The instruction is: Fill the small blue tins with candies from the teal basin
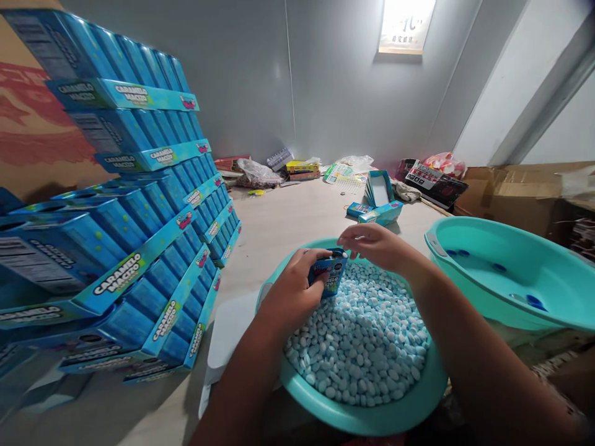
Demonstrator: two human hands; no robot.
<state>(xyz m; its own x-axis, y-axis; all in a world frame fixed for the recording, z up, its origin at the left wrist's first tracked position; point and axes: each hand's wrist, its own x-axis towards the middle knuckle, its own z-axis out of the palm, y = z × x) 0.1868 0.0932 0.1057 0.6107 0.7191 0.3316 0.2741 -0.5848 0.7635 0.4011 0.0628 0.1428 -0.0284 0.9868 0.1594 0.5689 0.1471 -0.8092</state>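
Observation:
My left hand (pixel 290 291) is closed round a small blue candy box (pixel 331 277), held upright over a teal basin (pixel 367 418) heaped with pale blue and white candies (pixel 362 341). My right hand (pixel 372 243) hovers at the box's open top with its fingertips pinched together; whether they hold a candy is too small to tell.
Tall stacks of blue display trays (pixel 139 217) full of boxes stand at the left. A second teal basin (pixel 511 272) holding a few blue pieces sits at the right. Loose boxes (pixel 379 207), bags and cartons (pixel 506 186) lie along the far wall.

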